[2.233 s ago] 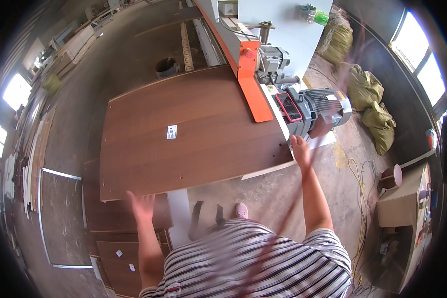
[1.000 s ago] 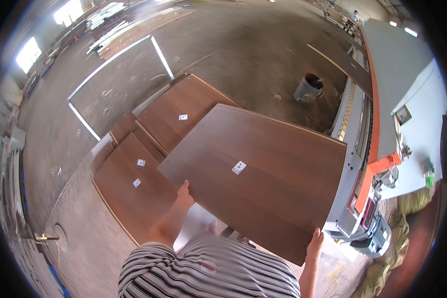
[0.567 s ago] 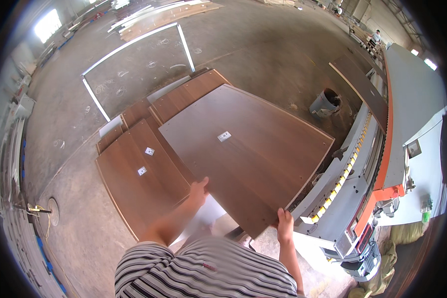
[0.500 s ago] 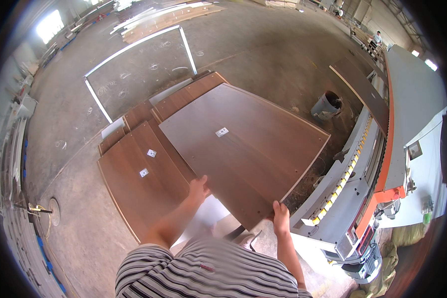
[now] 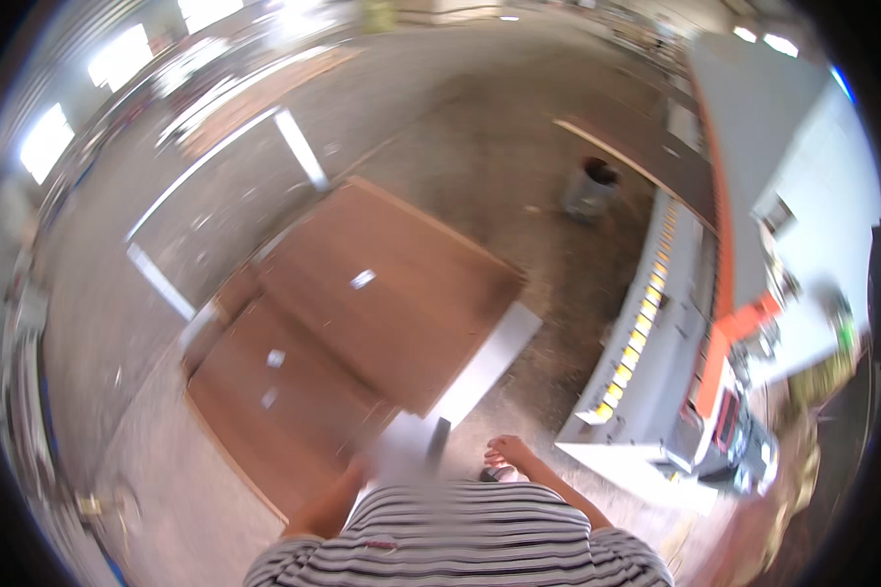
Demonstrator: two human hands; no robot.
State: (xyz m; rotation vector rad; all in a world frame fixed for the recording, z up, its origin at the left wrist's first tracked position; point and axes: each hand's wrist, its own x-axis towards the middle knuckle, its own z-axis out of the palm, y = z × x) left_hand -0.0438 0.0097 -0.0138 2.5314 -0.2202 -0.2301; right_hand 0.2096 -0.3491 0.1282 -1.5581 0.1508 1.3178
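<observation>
In front of me lie two brown wood-look boards side by side. The right board point(image 5: 411, 303), with a small white label, lies on a stack whose white edge point(image 5: 485, 362) shows along its right side. The left board point(image 5: 255, 377) bears two small labels. My right hand point(image 5: 507, 451) hangs near my body, apart from the boards, with its fingers loosely bent and nothing visible in them. Low beside the left board's near corner is my left hand point(image 5: 360, 470); it is smeared by motion, so its fingers do not show clearly.
To the right stands a long grey and orange machine point(image 5: 646, 333) with a row of yellow pieces. A dark board point(image 5: 646, 157) rests along it. A metal bucket point(image 5: 592, 191) stands on the floor beyond the boards. At the far left, white strips point(image 5: 162, 284) frame a floor area.
My right hand has let go of the right board's near corner and drawn back. That board now sits farther left and lower on the stack. My left hand has come back toward my body.
</observation>
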